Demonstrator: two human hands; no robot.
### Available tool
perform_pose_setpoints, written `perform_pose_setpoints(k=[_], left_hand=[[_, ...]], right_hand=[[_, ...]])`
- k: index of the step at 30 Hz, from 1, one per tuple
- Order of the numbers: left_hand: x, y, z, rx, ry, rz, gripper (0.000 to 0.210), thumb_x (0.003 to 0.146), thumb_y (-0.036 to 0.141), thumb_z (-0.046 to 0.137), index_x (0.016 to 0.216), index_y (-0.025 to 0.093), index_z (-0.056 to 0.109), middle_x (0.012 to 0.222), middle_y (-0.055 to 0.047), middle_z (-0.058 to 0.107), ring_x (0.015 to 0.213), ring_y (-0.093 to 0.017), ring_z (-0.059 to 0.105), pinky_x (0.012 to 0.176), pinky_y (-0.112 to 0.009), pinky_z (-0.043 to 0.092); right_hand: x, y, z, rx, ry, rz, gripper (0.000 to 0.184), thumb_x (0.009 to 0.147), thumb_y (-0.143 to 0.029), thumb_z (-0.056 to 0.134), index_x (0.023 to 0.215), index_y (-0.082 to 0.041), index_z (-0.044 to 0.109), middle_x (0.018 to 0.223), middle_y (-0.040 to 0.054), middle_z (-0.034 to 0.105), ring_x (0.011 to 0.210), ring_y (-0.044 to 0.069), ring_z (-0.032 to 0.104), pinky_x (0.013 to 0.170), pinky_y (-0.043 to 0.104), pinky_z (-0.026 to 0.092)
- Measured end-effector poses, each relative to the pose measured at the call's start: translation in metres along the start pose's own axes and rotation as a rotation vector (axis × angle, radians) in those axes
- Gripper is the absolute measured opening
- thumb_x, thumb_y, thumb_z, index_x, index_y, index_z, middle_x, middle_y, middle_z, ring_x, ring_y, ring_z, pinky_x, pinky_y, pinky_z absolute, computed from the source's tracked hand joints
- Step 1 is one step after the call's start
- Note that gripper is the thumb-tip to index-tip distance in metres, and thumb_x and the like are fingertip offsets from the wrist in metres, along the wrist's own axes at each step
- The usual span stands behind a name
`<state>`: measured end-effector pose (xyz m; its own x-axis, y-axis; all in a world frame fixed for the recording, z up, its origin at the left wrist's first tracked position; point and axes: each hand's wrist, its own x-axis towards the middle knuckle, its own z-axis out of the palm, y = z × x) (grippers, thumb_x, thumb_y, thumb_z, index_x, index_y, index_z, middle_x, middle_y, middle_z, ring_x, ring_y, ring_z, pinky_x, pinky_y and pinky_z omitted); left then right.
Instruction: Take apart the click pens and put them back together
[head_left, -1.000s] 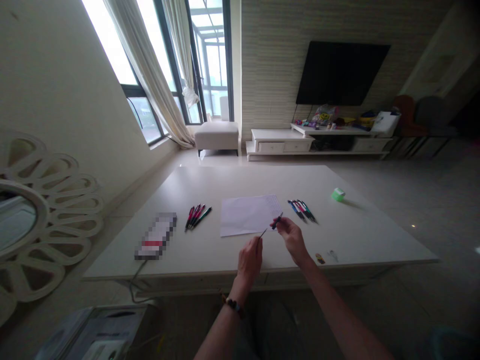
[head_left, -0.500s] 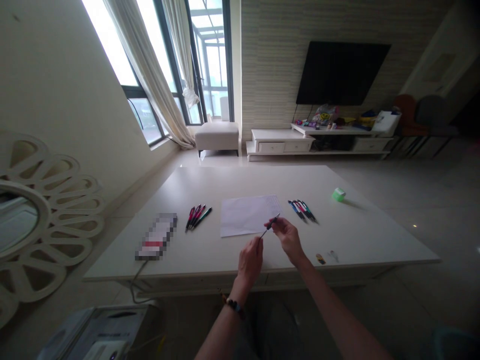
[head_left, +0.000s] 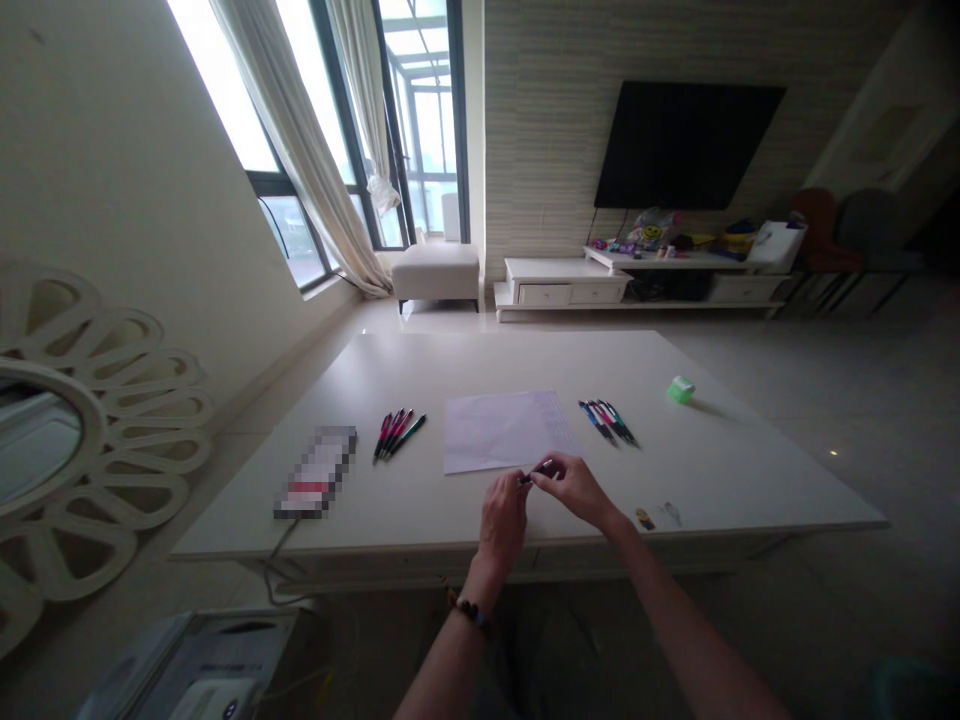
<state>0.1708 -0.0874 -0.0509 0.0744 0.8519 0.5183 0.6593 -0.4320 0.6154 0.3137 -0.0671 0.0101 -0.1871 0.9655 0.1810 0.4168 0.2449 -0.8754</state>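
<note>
Just in front of the paper, my two hands meet around a dark pen (head_left: 541,469) that looks partly apart. My left hand (head_left: 502,515) is closed, pinching the near end, where a thin dark refill showed a moment ago; most of it is now hidden by the fingers. My right hand (head_left: 574,487) pinches the dark front barrel, its tip pointing up and to the right. Beyond them lies a white sheet of paper (head_left: 499,430) with faint print at its right side.
Several pens (head_left: 396,434) lie left of the paper, and several more pens (head_left: 607,422) on its right. A green box (head_left: 681,390), a small yellow-black piece (head_left: 645,519) and a blurred-out phone (head_left: 316,475) with a cable rest on the white table (head_left: 480,355).
My right hand has come down and closer to my left. The thin refill that showed between them is now covered, and the pen part sits lower and tilts less steeply.
</note>
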Motion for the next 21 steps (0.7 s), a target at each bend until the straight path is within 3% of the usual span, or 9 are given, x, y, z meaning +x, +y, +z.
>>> perform_pose_setpoints(k=[5,10,14,19,21], left_hand=[[-0.0010,0.0000,0.0000,0.110,-0.075,0.132,0.014,0.090,0.024,0.039,0.098,0.020,0.050,0.085,-0.004,0.061,0.081,-0.018,0.055,0.072,-0.033,0.044],[-0.0010,0.0014,-0.0005,0.154,-0.090,0.123,0.015,0.091,0.023,0.036,0.091,0.020,0.051,0.082,-0.004,0.060,0.077,-0.017,0.054,0.070,-0.032,0.043],[-0.0011,0.0014,-0.0011,0.154,-0.076,0.102,0.015,0.091,0.023,0.036,0.090,0.020,0.051,0.080,-0.003,0.059,0.077,-0.017,0.054,0.069,-0.030,0.042],[-0.0021,0.0002,-0.0002,0.183,-0.096,0.136,0.013,0.090,0.022,0.040,0.098,0.020,0.050,0.082,-0.003,0.060,0.079,-0.017,0.054,0.070,-0.031,0.041],[-0.0022,0.0006,-0.0004,0.181,-0.104,0.122,0.012,0.090,0.022,0.039,0.096,0.020,0.050,0.081,-0.003,0.060,0.079,-0.017,0.054,0.070,-0.031,0.041]], right_hand=[[0.0002,-0.0014,-0.0018,-0.033,-0.069,0.035,0.034,0.078,-0.042,0.052,0.059,-0.015,0.058,0.050,-0.0021,0.052,0.049,0.010,0.046,0.047,0.021,0.032],[-0.0047,-0.0035,0.0014,-0.017,-0.100,0.010,0.040,0.082,-0.045,0.046,0.057,-0.015,0.056,0.049,-0.0029,0.046,0.049,0.010,0.042,0.048,0.021,0.031],[-0.0064,-0.0008,-0.0041,-0.017,-0.033,-0.019,0.033,0.080,-0.045,0.048,0.069,-0.015,0.058,0.055,-0.0030,0.047,0.053,0.010,0.042,0.050,0.021,0.032],[-0.0075,0.0021,-0.0049,-0.078,0.019,0.001,0.041,0.082,-0.044,0.044,0.053,-0.017,0.052,0.046,-0.0037,0.040,0.047,0.010,0.037,0.047,0.022,0.028],[-0.0083,0.0014,-0.0059,-0.072,0.003,-0.007,0.039,0.082,-0.044,0.045,0.055,-0.017,0.053,0.048,-0.0036,0.042,0.048,0.010,0.038,0.048,0.022,0.028]])
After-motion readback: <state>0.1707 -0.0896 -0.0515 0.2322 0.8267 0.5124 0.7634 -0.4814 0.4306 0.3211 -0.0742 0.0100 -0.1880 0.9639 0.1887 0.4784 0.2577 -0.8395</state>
